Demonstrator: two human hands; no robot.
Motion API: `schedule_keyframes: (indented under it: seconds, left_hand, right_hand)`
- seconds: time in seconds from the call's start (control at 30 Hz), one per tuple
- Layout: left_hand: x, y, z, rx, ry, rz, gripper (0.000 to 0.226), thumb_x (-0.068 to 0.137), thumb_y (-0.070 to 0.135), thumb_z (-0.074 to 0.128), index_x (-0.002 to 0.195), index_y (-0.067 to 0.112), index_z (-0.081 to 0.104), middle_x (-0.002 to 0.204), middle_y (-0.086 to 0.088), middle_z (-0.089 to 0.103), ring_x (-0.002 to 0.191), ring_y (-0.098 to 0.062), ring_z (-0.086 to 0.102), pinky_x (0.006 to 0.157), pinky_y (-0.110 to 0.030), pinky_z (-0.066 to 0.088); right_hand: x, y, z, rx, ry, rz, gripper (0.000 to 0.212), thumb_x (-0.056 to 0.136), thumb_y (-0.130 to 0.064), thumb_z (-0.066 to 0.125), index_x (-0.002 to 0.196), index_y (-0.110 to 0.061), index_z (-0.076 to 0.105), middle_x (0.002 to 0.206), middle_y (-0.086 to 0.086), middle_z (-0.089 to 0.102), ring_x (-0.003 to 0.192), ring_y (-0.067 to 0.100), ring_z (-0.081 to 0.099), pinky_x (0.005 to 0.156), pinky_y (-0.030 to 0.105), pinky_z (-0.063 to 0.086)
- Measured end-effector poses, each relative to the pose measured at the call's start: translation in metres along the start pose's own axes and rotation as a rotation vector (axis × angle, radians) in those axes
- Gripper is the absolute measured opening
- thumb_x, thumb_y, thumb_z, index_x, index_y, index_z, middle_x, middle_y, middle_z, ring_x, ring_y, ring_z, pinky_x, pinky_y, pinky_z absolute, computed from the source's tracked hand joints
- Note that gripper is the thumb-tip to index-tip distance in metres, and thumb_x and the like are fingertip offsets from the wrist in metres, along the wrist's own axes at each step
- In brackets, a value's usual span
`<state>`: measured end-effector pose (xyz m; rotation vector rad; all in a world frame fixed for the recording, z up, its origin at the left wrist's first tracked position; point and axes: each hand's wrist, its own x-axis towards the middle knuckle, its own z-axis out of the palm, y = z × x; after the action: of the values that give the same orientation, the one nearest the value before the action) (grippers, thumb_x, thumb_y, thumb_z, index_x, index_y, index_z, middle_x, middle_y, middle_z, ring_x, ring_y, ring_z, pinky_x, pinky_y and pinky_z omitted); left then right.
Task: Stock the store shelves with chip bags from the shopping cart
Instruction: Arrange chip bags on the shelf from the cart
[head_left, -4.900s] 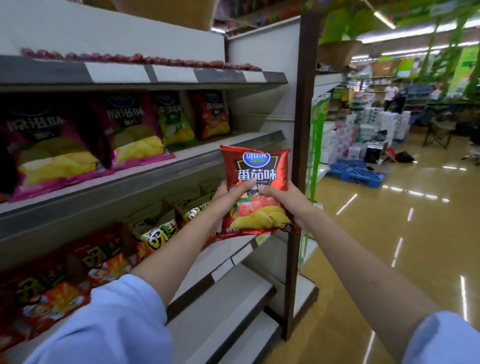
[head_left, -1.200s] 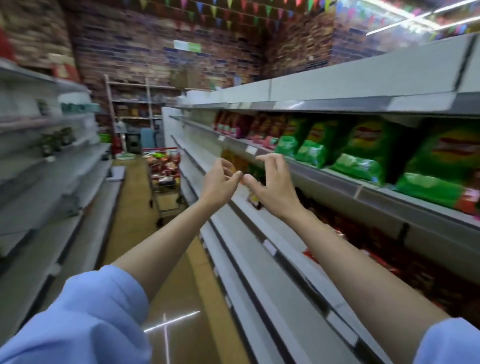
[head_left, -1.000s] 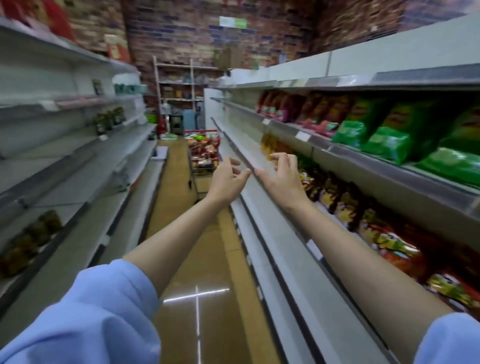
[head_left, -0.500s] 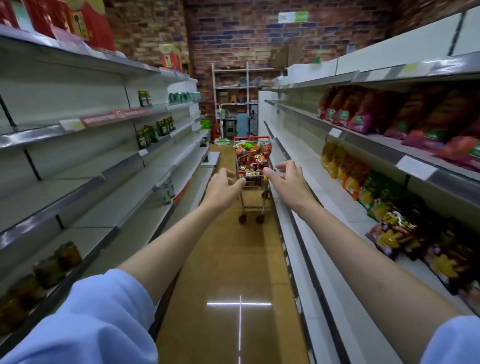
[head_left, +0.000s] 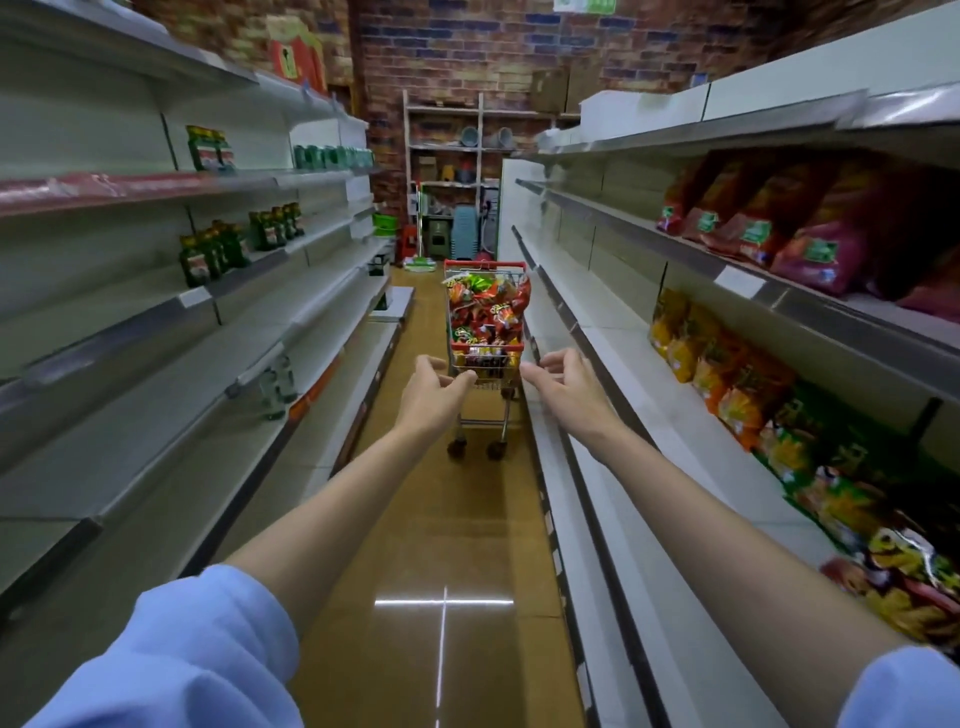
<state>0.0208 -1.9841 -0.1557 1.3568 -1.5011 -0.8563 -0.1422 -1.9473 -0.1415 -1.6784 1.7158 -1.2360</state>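
Note:
A red-rimmed wire shopping cart (head_left: 485, 371) stands down the aisle, piled with red and green chip bags (head_left: 485, 312). Both my arms stretch forward toward it. My left hand (head_left: 434, 392) and my right hand (head_left: 563, 384) hover empty in the air, fingers loosely curled, on either side of the cart in the picture and short of it. On the right-hand shelves (head_left: 675, 332) stand red chip bags (head_left: 769, 223) on the upper level and yellow, orange and green bags (head_left: 737, 384) lower down.
Left-hand shelves (head_left: 218, 332) carry green bottles (head_left: 218, 249) and small packs. A brick wall with a storage rack (head_left: 447, 171), a mop and stools closes the far end. The glossy brown floor (head_left: 441, 545) runs between the two shelf rows.
I have turned from the right-hand shelf to face down the aisle. The red bag held earlier is gone from my hands. Both empty hands have spread slightly apart as the cart comes nearer.

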Motion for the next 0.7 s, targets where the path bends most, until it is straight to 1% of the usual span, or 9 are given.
schedule_keyframes:
  seconds: [0.1,0.17,0.23,0.3,0.47,0.57,0.67,0.7]
  left_hand:
    - [0.082,-0.011,-0.001,-0.034,-0.016,-0.008,0.041,0.094,0.035,0.057,0.124,0.012,0.040,0.105,-0.002,0.053,0.105,-0.023,0.060,0.093,-0.045,0.051]
    - [0.140,-0.015,-0.001,-0.035,-0.047,-0.022,0.032,0.094,0.032,0.058,0.116,0.015,0.041,0.104,-0.001,0.052,0.102,-0.022,0.060,0.091,-0.041,0.053]
    - [0.189,-0.020,0.003,-0.017,-0.089,-0.033,0.026,0.095,0.029,0.057,0.112,0.017,0.042,0.106,-0.002,0.053,0.100,-0.020,0.060,0.088,-0.038,0.054]
    - [0.228,-0.029,0.009,-0.013,-0.114,-0.050,0.024,0.095,0.027,0.056,0.112,0.017,0.043,0.107,-0.003,0.055,0.100,-0.019,0.060,0.087,-0.037,0.054]
    - [0.309,-0.059,0.023,-0.043,-0.134,-0.081,0.023,0.094,0.026,0.057,0.112,0.017,0.045,0.098,0.002,0.056,0.097,-0.017,0.062,0.087,-0.036,0.054]
    - [0.360,-0.083,0.028,-0.103,-0.114,-0.111,0.025,0.095,0.026,0.056,0.114,0.014,0.046,0.100,0.000,0.056,0.094,-0.016,0.061,0.081,-0.031,0.053]
    - [0.419,-0.111,0.033,-0.088,-0.104,-0.140,0.026,0.096,0.027,0.056,0.115,0.014,0.046,0.097,0.002,0.055,0.094,-0.016,0.061,0.073,-0.026,0.053]
    - [0.443,-0.121,0.035,-0.080,-0.097,-0.151,0.026,0.096,0.027,0.056,0.116,0.014,0.046,0.098,0.002,0.055,0.095,-0.016,0.061,0.073,-0.026,0.053]
  right_hand:
    - [0.075,0.005,0.022,-0.025,-0.022,-0.007,0.046,0.093,-0.048,0.054,0.124,-0.015,0.045,0.132,0.007,0.045,0.117,0.018,0.049,0.097,0.034,0.045]
    - [0.125,0.009,0.038,-0.046,-0.049,-0.006,0.049,0.093,-0.047,0.054,0.127,-0.014,0.044,0.132,0.007,0.045,0.118,0.018,0.048,0.097,0.032,0.044]
    - [0.169,0.017,0.053,-0.036,-0.065,0.006,0.049,0.093,-0.047,0.055,0.127,-0.014,0.044,0.132,0.008,0.046,0.118,0.018,0.048,0.098,0.033,0.044]
    - [0.206,0.025,0.068,-0.016,-0.064,0.028,0.047,0.092,-0.047,0.056,0.124,-0.014,0.044,0.130,0.008,0.047,0.116,0.018,0.048,0.098,0.034,0.045]
    - [0.295,0.045,0.110,-0.016,-0.097,0.068,0.041,0.093,-0.045,0.056,0.119,-0.017,0.043,0.128,0.007,0.047,0.116,0.019,0.049,0.100,0.040,0.045]
    - [0.350,0.060,0.140,-0.026,-0.146,0.066,0.037,0.092,-0.045,0.058,0.116,-0.022,0.041,0.130,0.005,0.046,0.117,0.018,0.048,0.101,0.041,0.045]
    - [0.412,0.079,0.168,-0.028,-0.204,0.059,0.041,0.092,-0.045,0.058,0.121,-0.021,0.042,0.132,0.003,0.045,0.120,0.017,0.047,0.104,0.040,0.044]
    - [0.439,0.086,0.180,-0.027,-0.216,0.051,0.042,0.092,-0.045,0.058,0.122,-0.020,0.043,0.131,0.003,0.046,0.120,0.017,0.047,0.103,0.040,0.044]
